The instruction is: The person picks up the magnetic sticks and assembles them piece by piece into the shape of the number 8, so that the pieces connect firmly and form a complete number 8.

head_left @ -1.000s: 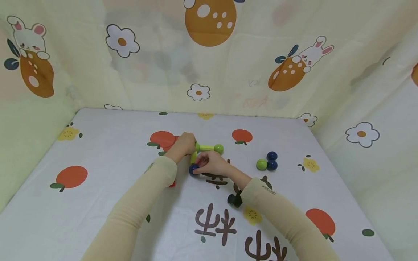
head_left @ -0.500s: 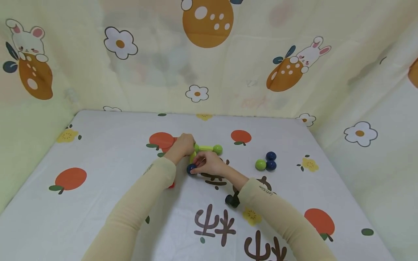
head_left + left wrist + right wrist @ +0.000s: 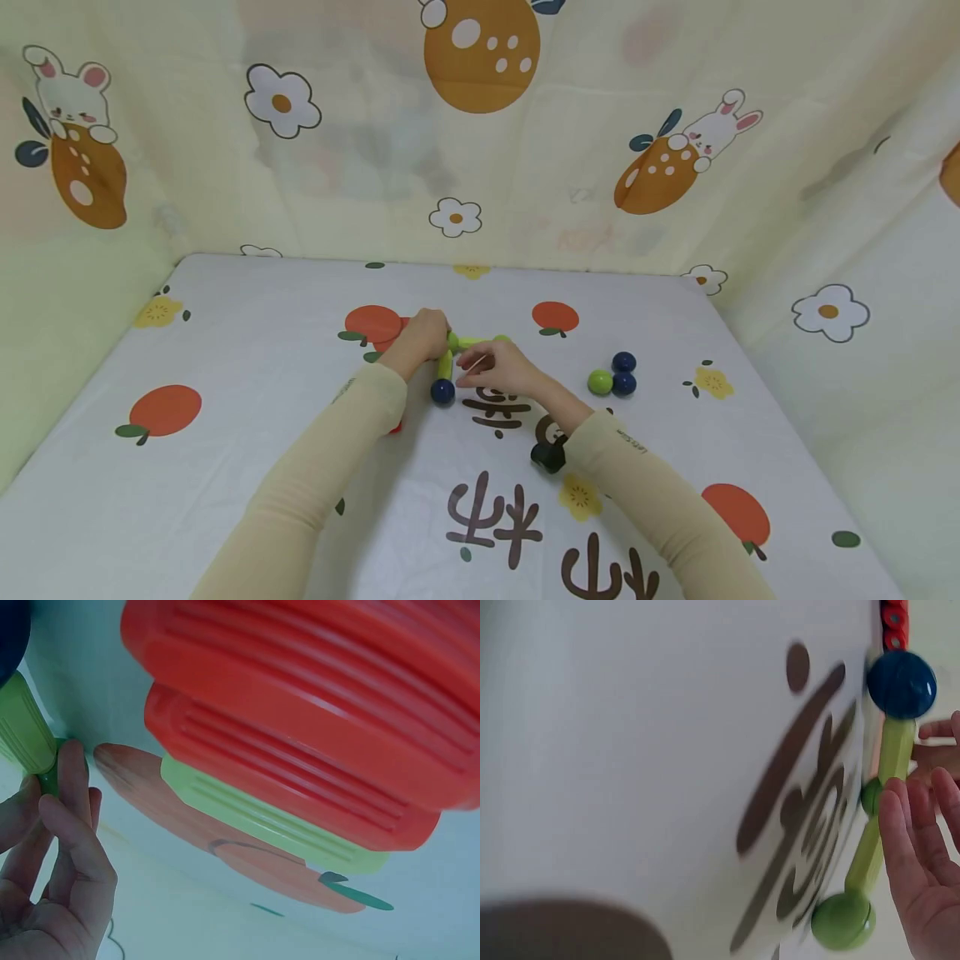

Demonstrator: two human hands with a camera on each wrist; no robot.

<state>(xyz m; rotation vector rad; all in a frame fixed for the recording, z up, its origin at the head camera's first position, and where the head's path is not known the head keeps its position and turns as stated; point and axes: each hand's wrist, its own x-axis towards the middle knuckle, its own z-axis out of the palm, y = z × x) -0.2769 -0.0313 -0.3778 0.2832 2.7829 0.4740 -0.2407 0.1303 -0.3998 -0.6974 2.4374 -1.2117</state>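
My left hand [image 3: 426, 335] pinches a green ball [image 3: 49, 780] at the corner of a magnetic stick-and-ball build. From that corner one green stick [image 3: 445, 365] runs toward me to a dark blue ball [image 3: 442, 392]. A second green stick [image 3: 865, 859] leads to another green ball [image 3: 844, 920], which in the head view is mostly covered by my right hand. Fingers loosely bent and holding nothing, my right hand [image 3: 495, 368] hovers just right of the blue ball, apart from it.
Red sticks [image 3: 300, 697] and a light green stick [image 3: 262, 825] lie beside my left wrist, mostly hidden by the forearm in the head view. Two blue balls [image 3: 624, 383] and a green ball [image 3: 600, 382] sit to the right. A black object [image 3: 548, 456] lies by my right sleeve.
My right hand has let go of the blue ball and moved a little to the right. That ball stays at the stick's end; my left hand keeps its place.
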